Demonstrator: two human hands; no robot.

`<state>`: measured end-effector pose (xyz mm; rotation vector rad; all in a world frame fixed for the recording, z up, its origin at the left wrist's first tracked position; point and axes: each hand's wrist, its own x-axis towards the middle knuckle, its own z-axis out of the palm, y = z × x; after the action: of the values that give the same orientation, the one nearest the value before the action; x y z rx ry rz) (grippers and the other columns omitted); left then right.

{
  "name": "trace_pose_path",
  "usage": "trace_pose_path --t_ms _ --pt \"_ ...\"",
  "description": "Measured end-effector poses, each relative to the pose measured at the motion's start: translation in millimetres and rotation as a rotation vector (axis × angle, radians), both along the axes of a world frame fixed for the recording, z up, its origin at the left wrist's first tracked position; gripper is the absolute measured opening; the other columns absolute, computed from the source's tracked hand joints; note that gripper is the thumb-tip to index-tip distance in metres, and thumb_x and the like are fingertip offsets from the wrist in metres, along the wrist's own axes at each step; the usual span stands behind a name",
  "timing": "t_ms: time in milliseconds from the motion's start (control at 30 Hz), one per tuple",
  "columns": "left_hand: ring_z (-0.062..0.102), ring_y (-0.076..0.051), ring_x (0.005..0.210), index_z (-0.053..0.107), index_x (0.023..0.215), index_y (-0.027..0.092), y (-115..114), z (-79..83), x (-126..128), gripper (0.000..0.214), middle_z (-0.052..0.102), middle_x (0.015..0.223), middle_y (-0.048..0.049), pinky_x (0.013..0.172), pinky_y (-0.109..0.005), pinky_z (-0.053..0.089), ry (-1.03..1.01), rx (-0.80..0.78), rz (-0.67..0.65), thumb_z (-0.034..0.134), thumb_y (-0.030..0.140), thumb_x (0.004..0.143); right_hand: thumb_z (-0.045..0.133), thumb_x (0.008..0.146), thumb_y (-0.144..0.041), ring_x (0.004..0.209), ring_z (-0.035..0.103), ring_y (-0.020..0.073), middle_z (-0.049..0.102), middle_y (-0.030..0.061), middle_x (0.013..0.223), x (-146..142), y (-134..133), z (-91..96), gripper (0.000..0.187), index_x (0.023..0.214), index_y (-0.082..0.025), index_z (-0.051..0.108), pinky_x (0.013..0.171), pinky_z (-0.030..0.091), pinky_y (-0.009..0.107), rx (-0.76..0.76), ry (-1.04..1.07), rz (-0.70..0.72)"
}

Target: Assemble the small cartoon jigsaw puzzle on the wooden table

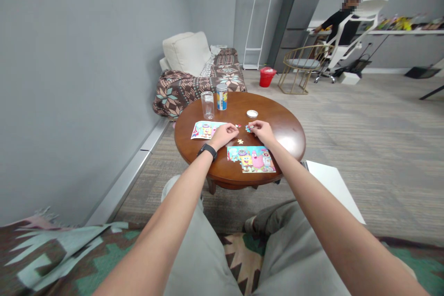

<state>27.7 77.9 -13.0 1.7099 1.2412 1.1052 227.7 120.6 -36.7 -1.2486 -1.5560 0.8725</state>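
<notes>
On the round wooden table (183, 148) lies a mostly assembled cartoon jigsaw puzzle (257, 161), with a gap at its lower left corner. My left hand (225, 135) hovers over the right end of a printed picture sheet (201, 130); its fingers are curled together, and whatever they hold is too small to make out. Just past its fingertips is a small red and white piece (238, 126). My right hand (262, 131) pinches a blue puzzle piece (247, 128) among a few loose ones. Between the hands and the puzzle rests a pale, face-down puzzle piece (240, 141).
Toward the table's back stand a clear glass (207, 105) and a cartoon-printed can (222, 98); a round white lid (252, 114) lies to their right. Beyond are a draped sofa (197, 78), a red bin (267, 77) and a wire chair (301, 64). A person (342, 23) sits farther back.
</notes>
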Motion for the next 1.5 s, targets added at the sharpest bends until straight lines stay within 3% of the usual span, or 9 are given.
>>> trace_pose_path --t_ms 233,467,700,833,1033,1167,1300,1400,1500 --pt "0.055 -0.012 0.067 0.073 0.081 0.014 -1.5 2.5 2.3 0.020 0.059 0.076 -0.0002 0.068 -0.026 0.047 0.207 0.063 -0.165 0.079 0.023 0.065 0.055 0.062 -0.016 0.054 0.053 0.0118 0.067 -0.0002 0.065 1.2 0.5 0.2 0.021 0.077 -0.018 0.071 0.052 0.041 0.023 -0.005 0.007 -0.001" --pt "0.054 -0.012 0.066 0.069 0.072 0.016 -1.1 1.0 4.8 0.012 0.056 0.074 0.0005 0.066 -0.027 0.046 0.256 0.109 -0.174 0.078 0.022 0.067 0.056 0.063 -0.016 0.051 0.052 0.0112 0.067 -0.0007 0.064 0.3 -1.2 2.2 0.018 0.075 -0.018 0.069 0.051 0.041 0.024 -0.010 0.006 0.000" --pt "0.053 -0.011 0.056 0.056 0.073 0.017 -1.6 0.8 0.0 0.014 0.056 0.059 0.0042 0.058 -0.024 0.042 0.023 -0.037 -0.127 0.070 0.019 0.074 0.063 0.069 -0.021 0.056 0.058 0.0123 0.072 0.0036 0.072 -0.3 -1.1 1.1 0.008 0.074 -0.017 0.068 0.052 0.046 0.023 0.007 0.031 -0.003" --pt "0.062 -0.012 0.063 0.056 0.075 0.016 -0.8 -0.1 -3.8 0.019 0.064 0.066 0.0016 0.066 -0.025 0.048 -0.124 -0.060 -0.084 0.074 0.021 0.072 0.066 0.071 -0.026 0.067 0.063 0.0141 0.075 0.0071 0.089 -1.5 -1.0 2.0 0.011 0.076 -0.017 0.070 0.050 0.047 0.022 0.010 0.068 0.022" --pt "0.067 -0.015 0.072 0.058 0.071 0.016 -0.5 -2.4 -4.1 0.018 0.069 0.075 -0.0028 0.075 -0.029 0.051 -0.154 -0.041 -0.059 0.073 0.024 0.073 0.067 0.070 -0.026 0.063 0.060 0.0142 0.075 0.0064 0.082 -3.2 -4.7 6.7 0.017 0.082 -0.017 0.075 0.050 0.045 0.023 -0.027 0.023 0.026" --pt "0.069 -0.016 0.076 0.057 0.076 0.016 0.4 -4.2 -4.1 0.018 0.069 0.078 -0.0027 0.077 -0.030 0.052 -0.206 -0.073 -0.045 0.074 0.014 0.070 0.069 0.072 -0.037 0.059 0.057 0.0135 0.073 0.0055 0.075 -3.8 -8.1 9.8 0.025 0.084 -0.016 0.076 0.051 0.044 0.025 -0.042 0.015 0.026" --pt "0.068 -0.014 0.075 0.054 0.081 0.016 2.1 -6.1 -5.2 0.029 0.068 0.081 -0.0003 0.076 -0.028 0.052 -0.249 -0.085 -0.026 0.077 0.008 0.065 0.065 0.074 -0.041 0.056 0.055 0.0121 0.068 0.0044 0.066 -4.3 -10.9 12.2 0.027 0.076 -0.015 0.072 0.052 0.044 0.024 -0.050 0.035 0.041" --pt "0.067 -0.012 0.074 0.053 0.084 0.016 3.1 -6.8 -5.6 0.034 0.067 0.082 0.0001 0.072 -0.025 0.051 -0.275 -0.086 -0.028 0.079 0.009 0.063 0.063 0.075 -0.041 0.058 0.058 0.0127 0.071 0.0064 0.071 -4.7 -12.0 13.1 0.026 0.073 -0.015 0.069 0.051 0.044 0.024 -0.055 0.069 0.063" --pt "0.064 -0.010 0.072 0.054 0.083 0.016 3.4 -6.4 -4.8 0.033 0.066 0.078 0.0006 0.069 -0.023 0.050 -0.285 -0.088 -0.021 0.080 0.010 0.062 0.065 0.075 -0.039 0.058 0.059 0.0130 0.071 0.0062 0.072 -5.1 -12.0 13.8 0.024 0.079 -0.016 0.069 0.051 0.044 0.024 -0.059 0.089 0.071"
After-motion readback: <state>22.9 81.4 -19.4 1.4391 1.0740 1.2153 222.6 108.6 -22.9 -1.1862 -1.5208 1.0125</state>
